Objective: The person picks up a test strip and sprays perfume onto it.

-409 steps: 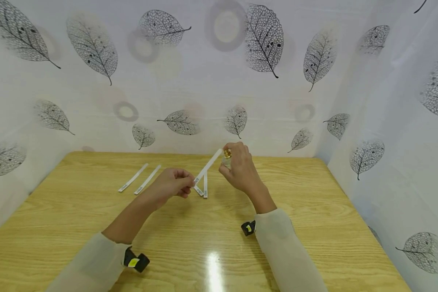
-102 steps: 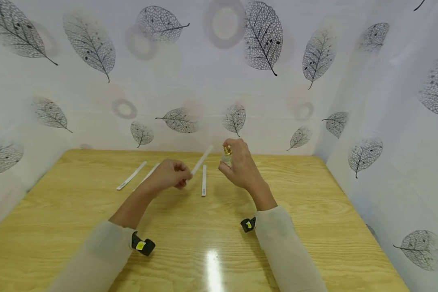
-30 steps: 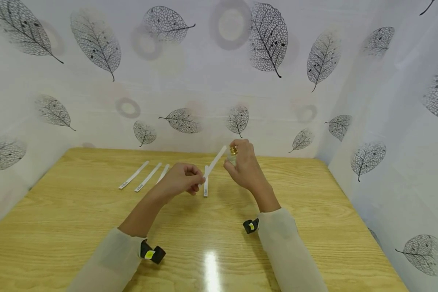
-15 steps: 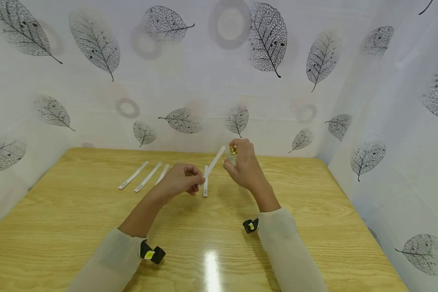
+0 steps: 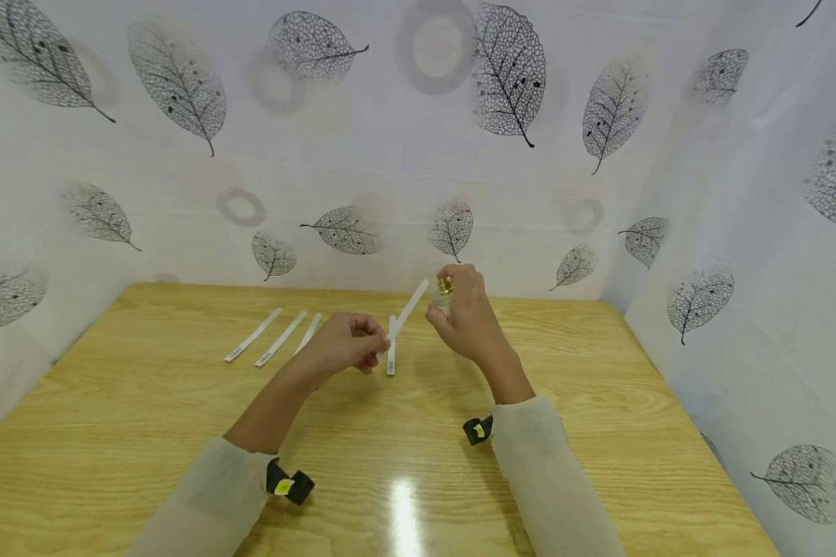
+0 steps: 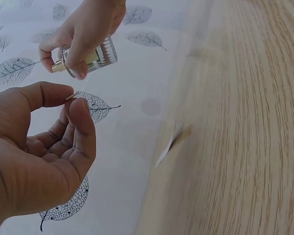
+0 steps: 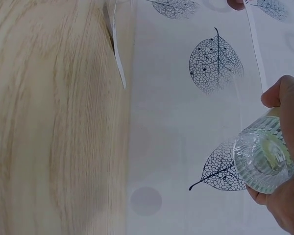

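My left hand (image 5: 348, 340) pinches a white paper test strip (image 5: 411, 305) by its lower end, between thumb and index finger. The strip slants up to the right, its far end close to the perfume bottle. My right hand (image 5: 465, 313) grips that clear ribbed glass perfume bottle (image 7: 262, 152), a fingertip at its gold sprayer (image 6: 58, 65). In the left wrist view the held strip shows only as a thin edge at the fingertips. Another test strip (image 5: 391, 362) lies on the table beneath the held one, partly covered by it.
Three more strips (image 5: 252, 335) lie slanted side by side on the wooden table (image 5: 376, 449), left of my left hand, which partly hides the nearest. A white curtain (image 5: 390, 155) with leaf prints hangs behind the table's back edge and along the sides.
Compared with 13.6 s ago, a third strip lies in the left row, and one strip instead of two lies under the held one. Over the last second the hands have hardly moved.
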Tool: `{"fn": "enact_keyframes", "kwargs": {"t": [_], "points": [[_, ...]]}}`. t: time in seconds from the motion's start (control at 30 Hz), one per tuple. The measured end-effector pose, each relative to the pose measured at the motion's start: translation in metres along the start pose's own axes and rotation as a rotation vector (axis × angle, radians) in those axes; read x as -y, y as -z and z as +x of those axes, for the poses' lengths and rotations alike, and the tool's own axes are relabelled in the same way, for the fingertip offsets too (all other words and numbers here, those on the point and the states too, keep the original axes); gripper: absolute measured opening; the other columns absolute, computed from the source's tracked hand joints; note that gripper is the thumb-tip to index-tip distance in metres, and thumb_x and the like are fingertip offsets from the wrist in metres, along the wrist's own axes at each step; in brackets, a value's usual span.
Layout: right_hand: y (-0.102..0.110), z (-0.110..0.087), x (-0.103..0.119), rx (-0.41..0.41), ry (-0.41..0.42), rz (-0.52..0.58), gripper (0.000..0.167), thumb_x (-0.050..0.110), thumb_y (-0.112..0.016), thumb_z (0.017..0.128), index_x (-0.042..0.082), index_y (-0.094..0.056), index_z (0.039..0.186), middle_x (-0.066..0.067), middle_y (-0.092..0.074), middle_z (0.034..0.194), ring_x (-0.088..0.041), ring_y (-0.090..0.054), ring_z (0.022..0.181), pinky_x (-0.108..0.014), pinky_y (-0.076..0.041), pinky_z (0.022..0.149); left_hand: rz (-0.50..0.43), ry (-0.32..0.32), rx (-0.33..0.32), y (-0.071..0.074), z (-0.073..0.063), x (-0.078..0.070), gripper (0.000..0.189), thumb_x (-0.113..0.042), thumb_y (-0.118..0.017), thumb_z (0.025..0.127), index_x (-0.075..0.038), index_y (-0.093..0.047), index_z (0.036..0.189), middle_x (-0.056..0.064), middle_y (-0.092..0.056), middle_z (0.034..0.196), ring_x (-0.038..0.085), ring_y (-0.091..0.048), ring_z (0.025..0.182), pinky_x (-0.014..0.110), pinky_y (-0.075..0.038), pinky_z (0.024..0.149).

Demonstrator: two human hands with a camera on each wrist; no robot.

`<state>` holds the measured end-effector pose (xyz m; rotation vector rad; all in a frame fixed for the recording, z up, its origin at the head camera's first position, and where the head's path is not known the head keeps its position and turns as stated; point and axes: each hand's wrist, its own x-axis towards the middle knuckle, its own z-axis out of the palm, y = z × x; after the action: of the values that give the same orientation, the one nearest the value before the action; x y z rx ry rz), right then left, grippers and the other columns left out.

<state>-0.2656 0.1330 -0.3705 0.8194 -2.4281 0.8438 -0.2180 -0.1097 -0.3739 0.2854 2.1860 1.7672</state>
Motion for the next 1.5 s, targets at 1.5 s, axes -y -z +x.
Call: {"fn": "enact_keyframes", "kwargs": {"t": [1.5], "points": [[-0.0031,0.0005,0.0015,0.032,0.011,-0.004,0.037,0.011,-0.060,0.095,0.001,-0.042,0.125,-0.017,-0.046,0.112,-0.031,-0.043,0.096,-0.042,-0.043,0.076,-0.004,0.022,0.000,0.0045,-0.0004,0.0020,0.015,-0.016,-0.068,0.098,-0.001,-0.065,0.097,0.019,-0.066,0.093,0.024,-0.063,0.075,0.039,-0.061,0.072]]}}
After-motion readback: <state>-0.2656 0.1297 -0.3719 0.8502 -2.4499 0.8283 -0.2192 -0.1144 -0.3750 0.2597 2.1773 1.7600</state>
